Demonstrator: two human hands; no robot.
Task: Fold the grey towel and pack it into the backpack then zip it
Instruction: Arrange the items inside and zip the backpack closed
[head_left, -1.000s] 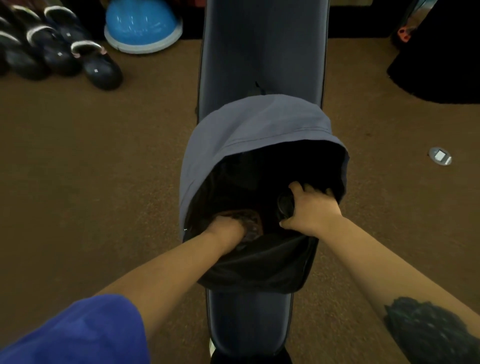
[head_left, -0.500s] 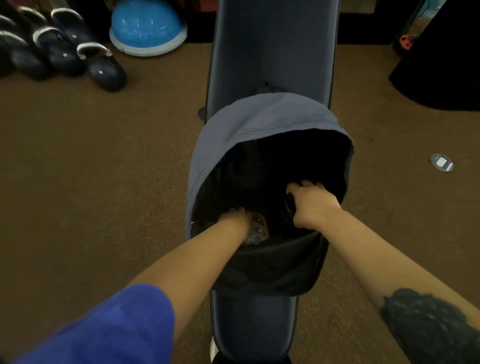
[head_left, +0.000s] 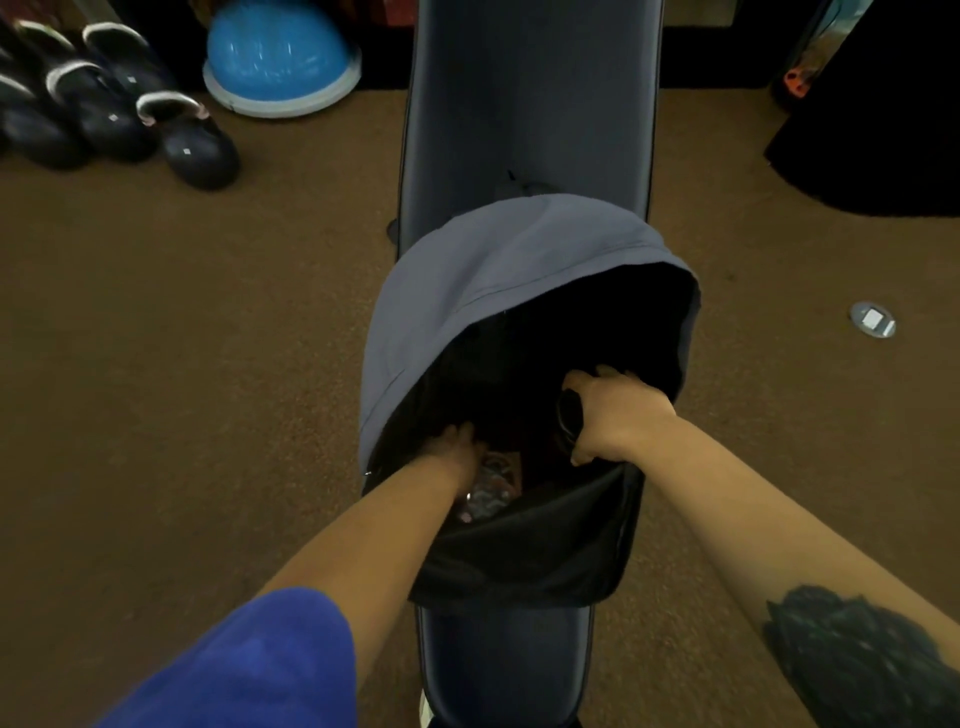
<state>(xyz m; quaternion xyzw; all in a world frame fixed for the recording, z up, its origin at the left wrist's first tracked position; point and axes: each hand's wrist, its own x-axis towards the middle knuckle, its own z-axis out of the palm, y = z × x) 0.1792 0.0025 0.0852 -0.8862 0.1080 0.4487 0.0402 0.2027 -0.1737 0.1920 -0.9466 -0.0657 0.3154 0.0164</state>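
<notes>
Colours as recorded. The backpack (head_left: 524, 551) showed a black body and a black, shadowed interior, with a slate-grey flap (head_left: 498, 270) thrown back over its far side. The desk (head_left: 524, 104) under it was dark blue-grey with a darker edge line. The floor (head_left: 182, 364) was uniform brown carpet. My sleeve (head_left: 249, 670) was bright blue; my right forearm bore a dark green-black tattoo (head_left: 857, 665). At upper left stood a sky-blue dome (head_left: 275, 52) on a pale grey-white rim, beside dark navy kettlebells (head_left: 200, 150) with white-banded handles and small white marks. A silver-grey disc (head_left: 872, 320) with a white centre lay on the carpet.
</notes>
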